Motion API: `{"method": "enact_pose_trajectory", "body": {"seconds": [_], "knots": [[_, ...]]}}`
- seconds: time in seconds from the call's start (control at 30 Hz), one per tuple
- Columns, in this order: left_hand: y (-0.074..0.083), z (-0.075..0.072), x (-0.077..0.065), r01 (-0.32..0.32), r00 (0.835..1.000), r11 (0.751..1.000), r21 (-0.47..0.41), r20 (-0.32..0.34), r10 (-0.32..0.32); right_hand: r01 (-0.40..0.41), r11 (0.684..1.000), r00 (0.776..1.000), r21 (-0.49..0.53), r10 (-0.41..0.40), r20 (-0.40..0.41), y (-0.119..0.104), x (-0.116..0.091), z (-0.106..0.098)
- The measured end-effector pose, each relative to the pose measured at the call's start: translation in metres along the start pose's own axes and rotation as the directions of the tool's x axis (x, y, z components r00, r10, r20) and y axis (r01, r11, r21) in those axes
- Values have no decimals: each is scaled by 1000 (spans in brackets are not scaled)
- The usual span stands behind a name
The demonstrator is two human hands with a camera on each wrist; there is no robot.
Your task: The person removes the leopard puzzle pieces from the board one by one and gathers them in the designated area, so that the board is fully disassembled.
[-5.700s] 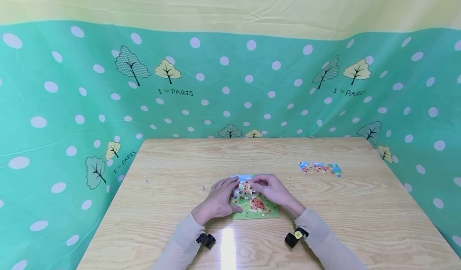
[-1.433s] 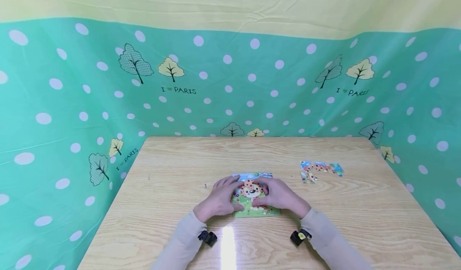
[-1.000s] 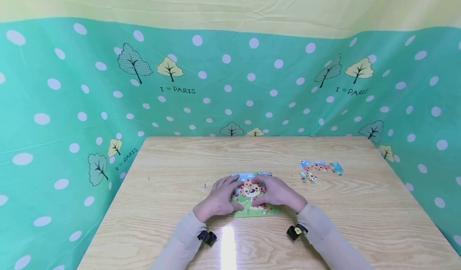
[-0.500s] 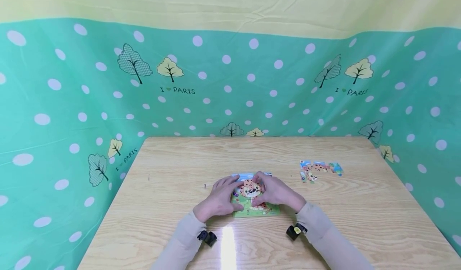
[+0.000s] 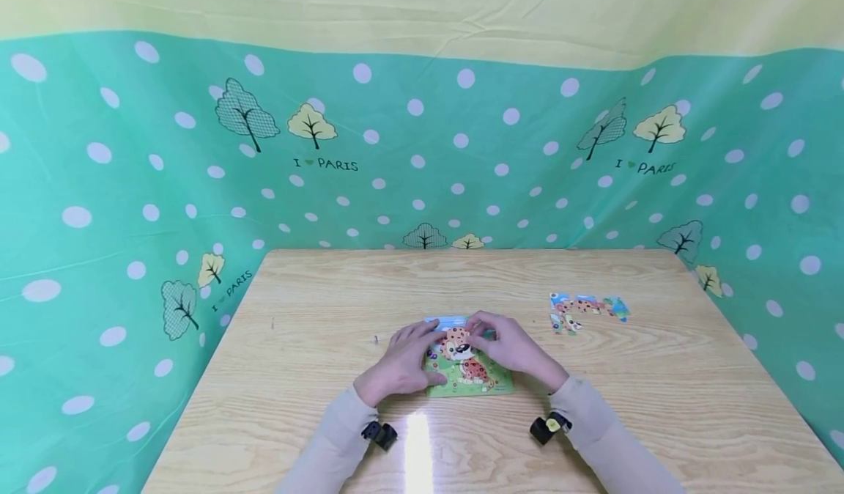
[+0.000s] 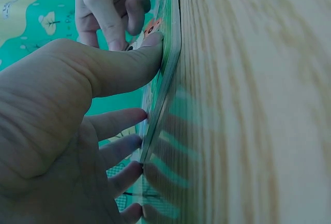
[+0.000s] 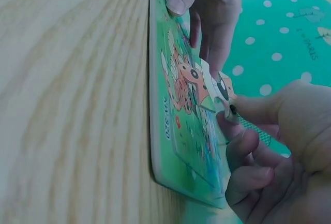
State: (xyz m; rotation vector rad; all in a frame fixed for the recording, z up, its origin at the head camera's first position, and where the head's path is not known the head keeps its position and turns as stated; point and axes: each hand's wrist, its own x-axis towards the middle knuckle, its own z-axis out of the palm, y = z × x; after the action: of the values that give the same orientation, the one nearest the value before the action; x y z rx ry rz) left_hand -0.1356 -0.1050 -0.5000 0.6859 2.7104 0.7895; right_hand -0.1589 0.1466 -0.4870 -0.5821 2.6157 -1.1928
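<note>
A jigsaw puzzle board [image 5: 469,389] with a spotted leopard cub on green grass lies flat on the table. My left hand [image 5: 404,364] rests over its left part, the thumb pressing on the front and the fairly straight fingers touching the edge. My right hand [image 5: 509,344] is over the board's upper right. Between thumb and fingers it pinches a puzzle piece [image 7: 209,87] showing orange spotted fur and part of the face. In the right wrist view that piece is tilted up from the board's surface. The right fingers partly hide the board's upper right corner in the head view.
Several loose puzzle pieces [image 5: 583,306] lie in a row at the back right of the wooden table [image 5: 316,289], with one face piece [image 5: 565,323] just below. A tiny dark scrap [image 5: 376,339] is left of the board. A green dotted cloth [image 5: 461,157] hangs behind.
A face piece has joined the row at the back right since the oldest frame. My right hand, lately spread around the cub's face, now pinches a piece and lifts it. My left hand has barely moved.
</note>
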Motion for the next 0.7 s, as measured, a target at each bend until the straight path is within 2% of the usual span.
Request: {"method": "enact_pose_trajectory", "body": {"seconds": [0.2, 0.47, 0.7], "knots": [[1, 1, 1, 5, 1000, 1000, 1, -2, -5, -19, 997, 999, 69, 21, -33, 5, -1, -2], [2, -1, 0, 6, 1000, 1000, -9, -1, -6, -70, 992, 993, 102, 78, -83, 8, -3, -5], [2, 0, 0, 5, 1000, 1000, -4, 5, -5, -92, 990, 990, 108, 102, -95, 15, -4, -9]]}}
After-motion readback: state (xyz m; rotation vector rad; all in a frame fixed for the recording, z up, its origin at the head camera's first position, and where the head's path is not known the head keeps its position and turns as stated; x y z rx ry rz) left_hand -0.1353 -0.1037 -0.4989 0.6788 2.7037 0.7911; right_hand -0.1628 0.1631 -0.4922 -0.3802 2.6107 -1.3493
